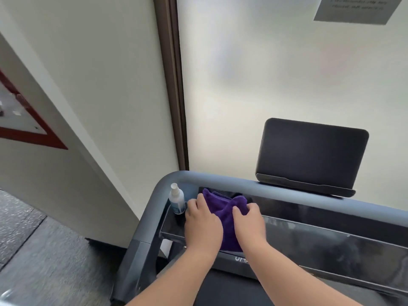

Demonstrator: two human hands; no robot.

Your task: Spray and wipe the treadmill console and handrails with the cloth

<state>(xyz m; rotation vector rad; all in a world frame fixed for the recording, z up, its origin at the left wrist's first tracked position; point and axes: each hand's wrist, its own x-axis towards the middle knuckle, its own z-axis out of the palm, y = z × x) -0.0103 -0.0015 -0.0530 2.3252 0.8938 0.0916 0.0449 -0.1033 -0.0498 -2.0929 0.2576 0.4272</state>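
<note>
A purple cloth [223,208] lies bunched on the glossy black treadmill console [320,233], at its left end. My left hand [202,226] rests on the cloth's left side, fingers curled over its edge. The cloth's right side is gripped by my right hand [249,224]. A small clear spray bottle [176,198] with a white nozzle stands upright in the console's left corner, just left of my left hand. The grey handrail [154,202] curves around the console's left and far sides. A dark screen [311,155] stands tilted at the console's far edge.
A frosted glass panel [287,74] with a brown frame [174,85] rises close behind the treadmill. A cream wall [77,107] with a red-bordered notice [26,127] stands to the left. Grey speckled floor [44,250] lies at lower left.
</note>
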